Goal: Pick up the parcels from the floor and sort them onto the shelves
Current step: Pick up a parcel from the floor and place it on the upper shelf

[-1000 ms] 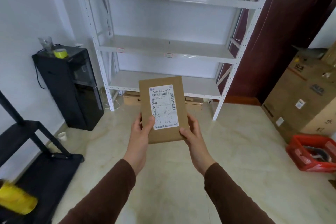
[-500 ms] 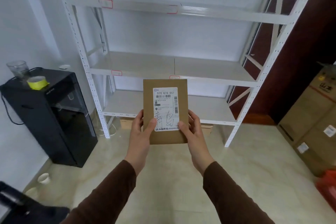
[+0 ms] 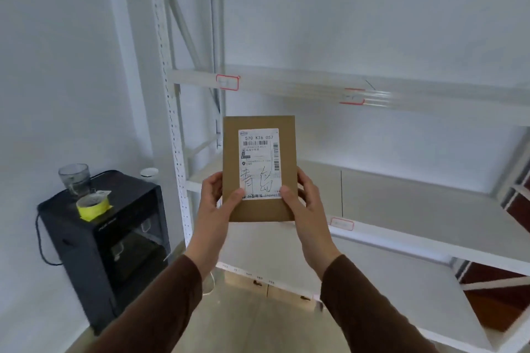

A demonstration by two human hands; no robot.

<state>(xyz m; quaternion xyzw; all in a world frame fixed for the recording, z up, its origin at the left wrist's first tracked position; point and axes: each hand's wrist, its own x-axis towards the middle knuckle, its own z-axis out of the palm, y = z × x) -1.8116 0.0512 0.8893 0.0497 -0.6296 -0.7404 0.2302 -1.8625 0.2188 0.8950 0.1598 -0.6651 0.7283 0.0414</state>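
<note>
One parcel point(image 3: 259, 169), a flat brown cardboard packet with a white shipping label point(image 3: 259, 163) facing the camera, was held upright between the two hands, well clear of the floor. The left hand point(image 3: 213, 203) was clamped on its lower left edge and the right hand point(image 3: 308, 203) on its lower right edge, each thumb pressed on a lower corner of the label. The white shelving point(image 3: 401, 235) stood just beyond the hands, and every shelf board in view was bare. The pick-up of this parcel was therefore judged done and its placing still left, with the middle shelf directly behind the hands and an upper one point(image 3: 286, 86) above them. Red-edged tags point(image 3: 227, 82) were fixed along the shelf fronts; their writing could not be read. No other parcels were in view.
</note>
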